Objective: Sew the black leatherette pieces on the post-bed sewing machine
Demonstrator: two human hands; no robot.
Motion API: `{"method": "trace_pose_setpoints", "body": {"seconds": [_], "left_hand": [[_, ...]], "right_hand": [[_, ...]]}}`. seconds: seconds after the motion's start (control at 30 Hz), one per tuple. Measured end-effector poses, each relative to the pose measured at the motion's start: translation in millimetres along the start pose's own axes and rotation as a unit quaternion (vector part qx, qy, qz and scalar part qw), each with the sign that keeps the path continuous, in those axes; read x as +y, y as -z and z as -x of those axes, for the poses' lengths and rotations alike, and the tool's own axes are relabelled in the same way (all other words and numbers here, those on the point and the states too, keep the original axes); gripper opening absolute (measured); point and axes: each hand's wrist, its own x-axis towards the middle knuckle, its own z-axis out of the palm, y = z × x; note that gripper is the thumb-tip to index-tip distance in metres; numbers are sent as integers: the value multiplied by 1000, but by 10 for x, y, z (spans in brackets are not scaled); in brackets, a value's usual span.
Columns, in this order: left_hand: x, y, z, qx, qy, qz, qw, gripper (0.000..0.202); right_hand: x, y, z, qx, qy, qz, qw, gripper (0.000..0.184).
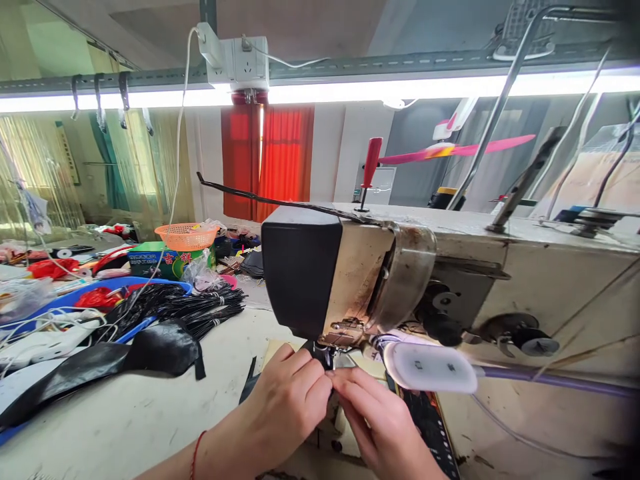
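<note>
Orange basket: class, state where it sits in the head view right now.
The orange basket sits left of centre at the back of the table, on top of a green box, left of the sewing machine.

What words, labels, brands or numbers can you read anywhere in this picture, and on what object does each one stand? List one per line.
Green box beside the orange basket: two red Chinese characters and a line of pale print on the blue top edge, all too blurred to read.
Sewing machine, above the left hand and right hand: no readable brand or number.
Power socket overhead: no legible marking.
</note>
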Motion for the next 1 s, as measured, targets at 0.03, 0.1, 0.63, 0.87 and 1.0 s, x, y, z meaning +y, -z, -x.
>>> {"method": "trace_pose_setpoints", "body": {"seconds": [0.03, 0.1, 0.63, 0.87, 1.0], "left_hand": [[-14, 3, -3, 4, 1, -6, 1000, 25], [-36, 7, 4, 2, 7, -23, 1000, 24], [-38, 52, 121, -98, 103, 112, 984, 16], [11, -166, 228, 23, 232, 281, 931, 17], [29, -276, 232, 98, 191, 260, 942, 14]], "right_hand": [[21, 31, -33, -15, 7, -12, 1000, 30], [56, 79, -80, -34, 14, -16, 999, 24], [-8, -133, -12, 50, -15, -55, 997, 25], [18, -149, -8, 86, 16, -22, 996, 24], [34, -184, 29, 96, 28, -18, 995, 26]]}}
